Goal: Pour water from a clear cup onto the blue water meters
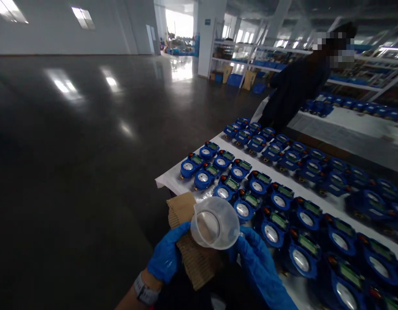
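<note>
My left hand (166, 257), in a blue glove, is closed on the edge of a piece of corrugated cardboard (189, 241) at the table's near corner. My right hand (255, 258), also blue-gloved, holds a clear plastic cup (214, 222) tilted on its side, its mouth facing me, just above the cardboard. The cup looks empty. Right beside the cup lie rows of blue meters (247, 204) with round glass faces and green displays.
Several rows of blue meters cover a long white table (173, 181) running back to the right. A person in dark clothes (295, 86) stands at the far end. Shelving racks (250, 56) line the back. Dark polished floor (72, 150) lies left.
</note>
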Tool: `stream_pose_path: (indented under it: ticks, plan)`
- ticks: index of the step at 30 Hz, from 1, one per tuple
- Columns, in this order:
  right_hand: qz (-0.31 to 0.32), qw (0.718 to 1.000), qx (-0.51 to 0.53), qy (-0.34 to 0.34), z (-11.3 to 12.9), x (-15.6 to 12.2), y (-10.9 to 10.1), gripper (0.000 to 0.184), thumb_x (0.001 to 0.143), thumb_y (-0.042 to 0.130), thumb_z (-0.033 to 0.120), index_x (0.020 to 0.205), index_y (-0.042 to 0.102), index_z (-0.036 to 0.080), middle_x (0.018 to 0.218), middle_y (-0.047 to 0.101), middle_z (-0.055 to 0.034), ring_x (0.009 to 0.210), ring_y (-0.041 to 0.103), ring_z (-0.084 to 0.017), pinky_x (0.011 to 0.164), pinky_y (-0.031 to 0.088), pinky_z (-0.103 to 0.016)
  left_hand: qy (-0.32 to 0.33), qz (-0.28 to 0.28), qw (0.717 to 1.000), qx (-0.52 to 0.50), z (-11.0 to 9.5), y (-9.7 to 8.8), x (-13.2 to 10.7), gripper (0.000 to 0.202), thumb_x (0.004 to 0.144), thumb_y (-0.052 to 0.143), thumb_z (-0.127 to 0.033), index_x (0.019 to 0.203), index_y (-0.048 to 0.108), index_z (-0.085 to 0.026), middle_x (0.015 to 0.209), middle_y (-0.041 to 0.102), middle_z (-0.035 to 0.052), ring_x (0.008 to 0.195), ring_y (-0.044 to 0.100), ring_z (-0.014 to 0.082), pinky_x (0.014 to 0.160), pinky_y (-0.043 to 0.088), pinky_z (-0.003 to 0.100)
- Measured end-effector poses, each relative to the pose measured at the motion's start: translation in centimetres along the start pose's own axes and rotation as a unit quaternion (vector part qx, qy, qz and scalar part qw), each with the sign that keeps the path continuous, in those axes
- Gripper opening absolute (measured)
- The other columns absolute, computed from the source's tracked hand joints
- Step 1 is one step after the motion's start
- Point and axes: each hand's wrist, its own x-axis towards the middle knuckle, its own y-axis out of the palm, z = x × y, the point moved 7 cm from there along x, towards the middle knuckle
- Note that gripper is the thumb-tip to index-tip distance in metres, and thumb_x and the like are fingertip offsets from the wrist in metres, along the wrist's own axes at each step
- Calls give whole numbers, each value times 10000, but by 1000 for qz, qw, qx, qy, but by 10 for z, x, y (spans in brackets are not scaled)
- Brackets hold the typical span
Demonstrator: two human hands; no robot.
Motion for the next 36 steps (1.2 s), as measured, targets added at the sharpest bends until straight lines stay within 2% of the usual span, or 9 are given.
stream_pose_path:
  ticks: [4,8,11,14,17,20,26,32,36]
  plan:
    - [-15,1000,10,-21,9,22,28,435,745,810,645,875,706,243,715,674,-15,682,613,-167,675,544,-303,-12,-30,999,-1,-28,12,17,362,887,646,-74,1238,731,-73,1007,845,127,1112,762,325,1075,573,423]
    - [-62,998,14,-2,-2,31,37,399,790,787,607,892,708,230,677,665,-12,631,606,-161,631,541,-299,-61,-19,998,13,-29,18,36,403,928,621,-107,1325,666,-57,1064,836,138,1106,764,324,1091,557,455]
    - [-119,993,13,19,-9,30,28,411,802,765,622,920,702,233,636,645,1,595,599,-152,609,534,-287,-104,31,994,12,-19,28,48,403,926,617,-109,1321,663,-42,1040,835,152,1112,759,339,1101,542,483]
    - [-155,987,-38,29,-3,27,12,408,816,736,645,859,701,241,628,632,-6,584,590,-149,600,534,-282,-114,80,990,14,-11,43,55,335,932,585,-105,1236,718,-56,971,839,141,1047,778,318,1100,536,465]
    - [-173,978,-114,-12,16,26,-2,470,789,725,699,705,661,241,605,614,-18,559,574,-154,570,541,-292,-125,114,985,27,-1,59,57,283,920,599,-116,1149,763,-89,922,838,117,922,793,286,1072,550,461]
    - [-167,972,-154,-57,34,25,-9,519,801,680,736,652,637,241,562,587,-15,533,563,-153,567,545,-300,-130,127,983,29,5,71,56,234,887,650,-124,1076,787,-108,953,837,116,904,784,270,1045,565,455]
    - [-195,966,-159,-60,43,17,-19,382,861,687,639,936,744,269,752,702,-20,720,658,-181,730,583,-324,-90,143,985,37,7,86,53,141,789,765,-142,922,808,-164,882,832,62,966,767,271,1040,562,414]
    - [-187,961,-177,-96,57,5,-25,363,856,711,612,964,742,267,786,703,-20,724,646,-181,709,569,-318,-90,133,985,64,17,88,54,308,782,768,-132,1086,790,-178,924,832,64,1128,734,311,1132,496,456]
    - [-204,958,-166,-111,65,-3,-40,388,802,773,597,1019,742,277,941,745,-44,792,682,-206,731,603,-350,-103,123,984,81,26,83,49,303,791,765,-126,1092,783,-162,1009,834,83,1075,751,301,1125,504,462]
